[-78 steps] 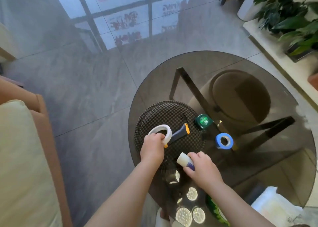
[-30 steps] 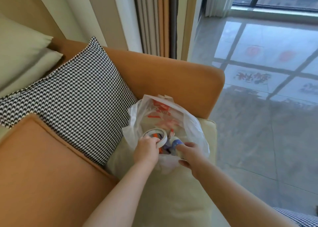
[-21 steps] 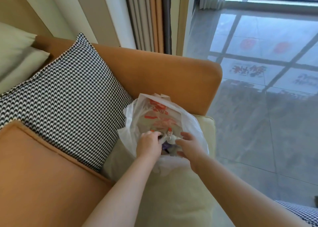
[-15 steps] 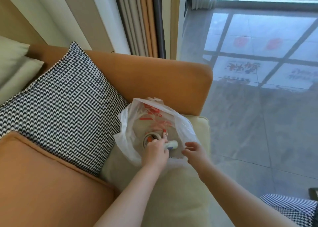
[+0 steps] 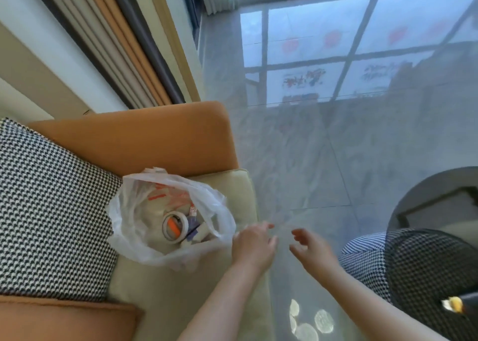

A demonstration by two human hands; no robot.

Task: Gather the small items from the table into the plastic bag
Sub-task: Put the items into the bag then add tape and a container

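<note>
Bag (image 5: 134, 227), thin white plastic with red print, sits open-mouthed on the pale cream seat cushion (image 5: 181, 284) of an orange armchair (image 5: 144, 136), just in front of the chair's arm. Inside it: a roll of white tape (image 5: 174, 227) lying tilted with something orange showing through its core, and beside it a few smaller pieces in purple and white, too jumbled to name. Bag's left side touches a black-and-white houndstooth pillow (image 5: 49, 211) that leans against the chair. Left hand (image 5: 254, 245) hovers just right of the bag, at the cushion's edge, near the bag's rim but whether touching it I cannot tell; motion blur on the fingers. Its grip is loose, fingers extended and holding nothing. Right hand (image 5: 309, 245) is a little further right, over the floor, apart from the left hand; grip spread, fingers slightly bent, empty. Grey polished floor tiles (image 5: 310, 147) reflect a window grid with red shapes. Round glass table (image 5: 403, 206) shows at the right edge, with a houndstooth mat (image 5: 424, 271) on it and a small yellow-tipped dark object (image 5: 455, 305) at the frame's edge. Striped curtains (image 5: 124, 43) in tan, orange and grey hang behind the armchair.
</note>
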